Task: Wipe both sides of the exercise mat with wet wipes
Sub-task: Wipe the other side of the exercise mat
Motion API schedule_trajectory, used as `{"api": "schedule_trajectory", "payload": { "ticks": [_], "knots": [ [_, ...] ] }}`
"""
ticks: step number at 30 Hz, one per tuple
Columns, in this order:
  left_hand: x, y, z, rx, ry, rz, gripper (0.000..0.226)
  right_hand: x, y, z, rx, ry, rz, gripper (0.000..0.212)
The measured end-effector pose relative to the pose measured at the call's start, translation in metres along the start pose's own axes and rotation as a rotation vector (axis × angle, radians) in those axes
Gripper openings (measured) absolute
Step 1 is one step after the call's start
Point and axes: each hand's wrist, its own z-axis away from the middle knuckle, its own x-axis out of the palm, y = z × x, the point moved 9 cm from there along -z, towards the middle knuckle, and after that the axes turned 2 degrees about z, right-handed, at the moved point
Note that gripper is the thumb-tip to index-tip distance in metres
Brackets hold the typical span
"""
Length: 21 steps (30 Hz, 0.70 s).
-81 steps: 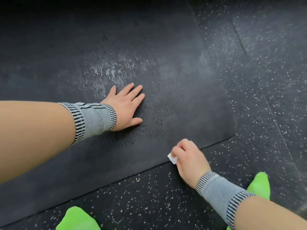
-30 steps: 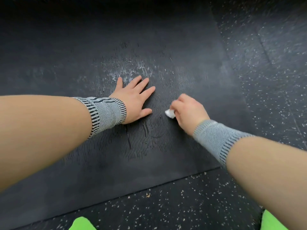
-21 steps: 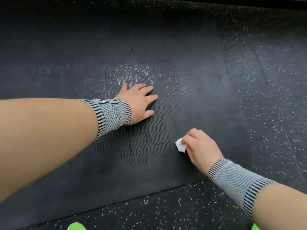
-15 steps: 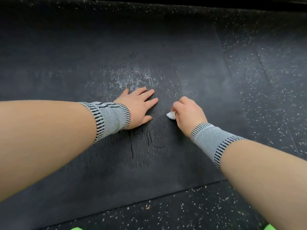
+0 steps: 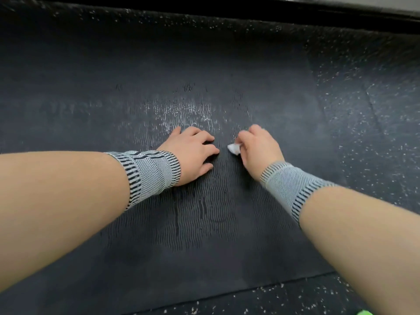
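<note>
Two hands on mat [image 5: 113, 87]: left hand [image 5: 191, 153] flat, right hand [image 5: 259, 151] gripping wipe [image 5: 234, 148]

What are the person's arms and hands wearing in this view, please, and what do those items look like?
Both forearms are bare, with no sleeves in view. Each wrist carries a knitted grey wrist support: the left wristband has a fine mesh panel between bands of dark stripes, and the right wristband shows ribbed grey knit with a dark striped edge. The left hand and right hand are ungloved; no rings or watches show.
</note>
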Motion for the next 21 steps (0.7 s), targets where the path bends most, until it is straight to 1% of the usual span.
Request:
{"api": "schedule_trajectory", "payload": {
  "ticks": [3, 5, 7, 9, 11, 13, 14, 16, 17, 20, 21],
  "knots": [
    [-0.004, -0.003, -0.005, -0.003, 0.014, 0.030, 0.042, 0.001, 0.004, -0.006, 0.014, -0.032, 0.035, 0.017],
    [-0.011, -0.006, -0.011, -0.016, 0.038, 0.056, 0.041, 0.000, 0.002, 0.023, -0.076, -0.038, 0.014, 0.012],
    [-0.020, -0.015, -0.020, -0.057, 0.080, 0.081, 0.048, -0.001, -0.003, 0.057, -0.192, -0.055, -0.043, 0.008],
    [-0.026, -0.029, -0.031, -0.133, 0.094, 0.094, 0.061, 0.001, -0.001, 0.056, -0.264, -0.071, -0.087, 0.019],
    [-0.023, -0.039, -0.040, -0.217, 0.032, 0.089, 0.071, -0.001, 0.001, 0.026, -0.230, -0.041, -0.090, 0.016],
    [-0.016, -0.043, -0.044, -0.267, -0.040, 0.063, 0.074, -0.005, 0.006, -0.018, -0.124, 0.025, -0.048, 0.015],
    [-0.015, -0.043, -0.044, -0.275, -0.049, 0.058, 0.074, -0.005, 0.011, -0.036, -0.061, 0.031, -0.035, 0.017],
    [-0.018, -0.045, -0.045, -0.279, -0.019, 0.081, 0.069, -0.003, 0.017, -0.046, -0.029, 0.015, -0.019, 0.020],
    [-0.022, -0.046, -0.046, -0.279, 0.002, 0.095, 0.065, -0.004, 0.017, -0.038, -0.056, 0.004, -0.016, 0.018],
    [-0.032, -0.053, -0.051, -0.271, 0.074, 0.107, 0.054, -0.006, 0.009, 0.013, -0.239, -0.002, -0.096, 0.012],
    [-0.033, -0.054, -0.052, -0.274, 0.089, 0.117, 0.052, -0.006, 0.009, 0.022, -0.278, -0.017, -0.118, 0.016]
  ]
}}
